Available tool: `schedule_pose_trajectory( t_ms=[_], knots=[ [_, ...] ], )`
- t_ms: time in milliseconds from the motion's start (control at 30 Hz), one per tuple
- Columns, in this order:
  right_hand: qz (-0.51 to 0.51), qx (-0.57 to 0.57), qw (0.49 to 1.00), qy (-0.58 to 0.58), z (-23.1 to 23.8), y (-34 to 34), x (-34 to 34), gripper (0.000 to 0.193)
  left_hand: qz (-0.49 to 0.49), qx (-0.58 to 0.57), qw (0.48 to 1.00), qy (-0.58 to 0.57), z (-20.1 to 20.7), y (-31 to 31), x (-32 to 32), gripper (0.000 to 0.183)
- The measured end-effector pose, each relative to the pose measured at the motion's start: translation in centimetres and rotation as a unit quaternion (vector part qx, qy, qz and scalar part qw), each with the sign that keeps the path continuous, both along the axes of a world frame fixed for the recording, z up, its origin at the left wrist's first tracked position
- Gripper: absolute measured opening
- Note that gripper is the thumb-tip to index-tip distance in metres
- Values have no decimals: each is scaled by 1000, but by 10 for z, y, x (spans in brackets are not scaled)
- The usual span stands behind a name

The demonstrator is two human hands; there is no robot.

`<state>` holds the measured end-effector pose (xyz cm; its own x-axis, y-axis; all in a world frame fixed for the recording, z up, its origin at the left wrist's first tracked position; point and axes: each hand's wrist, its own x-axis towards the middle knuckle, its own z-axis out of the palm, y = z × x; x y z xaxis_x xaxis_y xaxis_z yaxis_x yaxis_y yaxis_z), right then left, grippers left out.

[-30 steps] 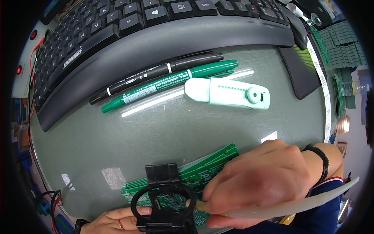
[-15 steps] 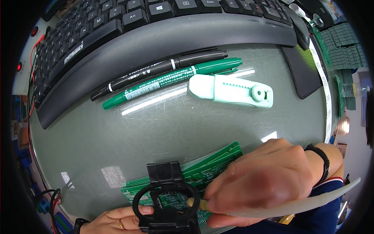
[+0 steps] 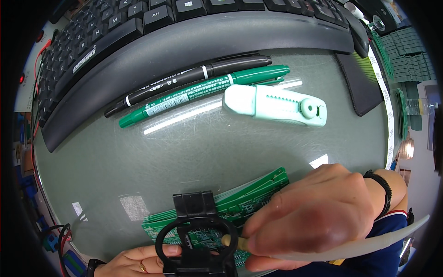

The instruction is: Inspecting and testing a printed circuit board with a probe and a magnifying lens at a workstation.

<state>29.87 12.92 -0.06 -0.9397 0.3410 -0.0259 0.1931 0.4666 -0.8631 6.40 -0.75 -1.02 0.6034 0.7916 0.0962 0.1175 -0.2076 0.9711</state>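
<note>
My right hand [image 3: 314, 217] is closed around a pale stick-like tool [image 3: 355, 249] with a long curved tail. Its blunt tan tip shows between the fingers, over a stack of green circuit boards [image 3: 254, 196]. Whether the tip touches the top board I cannot tell. At the lower left, my left hand [image 3: 131, 262] reaches over the boards' near left part, fingers on them and thumb hidden. A black ring-shaped frame with blocky clips [image 3: 194, 206] stands in front of the boards and covers part of them and of my left fingers.
Beyond the boards lie a mint-green box cutter [image 3: 281, 107], a green marker [image 3: 184, 98] and a black marker [image 3: 170, 85]. A black keyboard [image 3: 207, 39] spans the far side. On the right are a mouse pad [image 3: 360, 87] and more stacked green boards [image 3: 406, 51]. Cables [image 3: 64, 228] hang at the left edge.
The view has shifted very slightly. Both hands, the pale tool and the boards stay in nearly the same places.
</note>
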Motion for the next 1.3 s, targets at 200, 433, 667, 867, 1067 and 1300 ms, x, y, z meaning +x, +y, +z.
schedule_pose_trajectory(
  t_ms=[200, 433, 667, 867, 1067, 1300],
  knots=[
    [-21, -18, 1000, 1, -11, -2, -1, 31, 2, 4, 1000, -7, -5, -2, 0, 38],
    [-39, -57, 986, 153, -10, -1, -3, 18, 37, 23, 998, -49, -10, -16, -2, 38],
    [-25, -33, 988, 151, -16, -1, 4, 18, 126, 13, 988, -84, -2, -24, 4, 37],
    [-53, -30, 983, 175, -19, -3, 2, 18, -49, -94, 991, 84, 28, 2, -13, 36],
    [-43, -29, 985, 166, -17, -2, 2, 19, -33, -96, 992, 79, 26, -1, -10, 34],
    [-18, -44, 987, 155, -18, 1, 5, 19, -28, -104, 991, 78, 24, -2, -8, 33]
  ],
)
